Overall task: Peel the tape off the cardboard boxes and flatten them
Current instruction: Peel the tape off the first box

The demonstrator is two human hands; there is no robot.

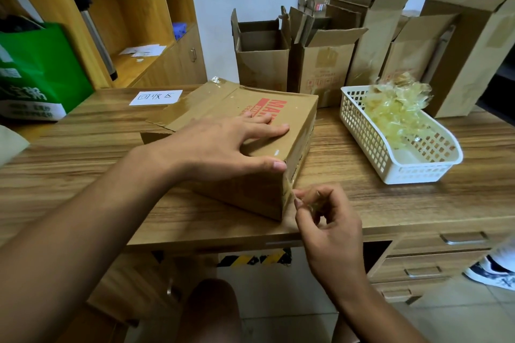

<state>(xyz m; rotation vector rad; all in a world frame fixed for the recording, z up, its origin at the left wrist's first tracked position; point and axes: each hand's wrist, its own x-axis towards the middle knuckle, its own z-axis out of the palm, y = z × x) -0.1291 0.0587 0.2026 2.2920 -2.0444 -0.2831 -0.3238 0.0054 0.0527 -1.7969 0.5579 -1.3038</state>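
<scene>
A brown cardboard box (250, 108) with red print lies on its side on the wooden desk (83, 153). My left hand (223, 145) presses flat on its top face, fingers spread, thumb at the near corner. My right hand (326, 217) pinches a strip of clear tape (289, 189) that runs along the box's near vertical edge, just off the corner. Clear tape also shines on the box's far left flap.
A white perforated basket (370, 142) holding crumpled peeled tape sits right of the box. Several opened cardboard boxes (320, 64) stand along the back wall. A white paper label (156, 97) lies at back left, beside a green bag (41, 69). Desk drawers are at lower right.
</scene>
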